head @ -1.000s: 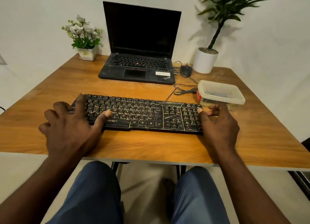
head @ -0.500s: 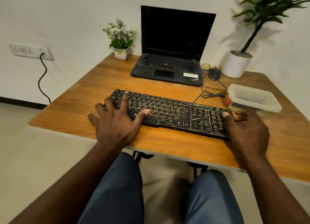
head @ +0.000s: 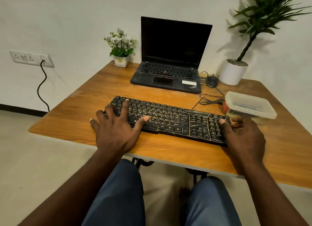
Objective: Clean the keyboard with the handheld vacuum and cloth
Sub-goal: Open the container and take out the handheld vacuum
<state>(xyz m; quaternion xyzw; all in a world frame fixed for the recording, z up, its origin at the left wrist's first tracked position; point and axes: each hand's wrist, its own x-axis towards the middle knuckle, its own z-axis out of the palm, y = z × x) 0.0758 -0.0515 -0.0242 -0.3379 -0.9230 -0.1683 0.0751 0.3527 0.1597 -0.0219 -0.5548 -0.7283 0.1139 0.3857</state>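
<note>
A black keyboard (head: 168, 119) with worn, scratched keys lies across the front of the wooden table (head: 168, 151). My left hand (head: 116, 131) lies spread over its left end, with straight fingers, the thumb on the keys and the little finger on the table. At the right end, my right hand (head: 243, 134) grips the keyboard, thumb on the number pad and fingers curled round the side edge. No vacuum or cloth is in view.
A lidded clear plastic container (head: 249, 107) stands just beyond my right hand. Behind the keyboard are an open dark laptop (head: 168, 73), a mouse (head: 211, 81) with a coiled cable, a small flower pot (head: 120, 60) and a tall potted plant (head: 233, 72). A wall socket (head: 32, 58) is at left.
The view has swung so that the table sits further right and the wall socket shows. My left hand's fingers have spread flat over the keyboard's left end. My right hand keeps its hold.
</note>
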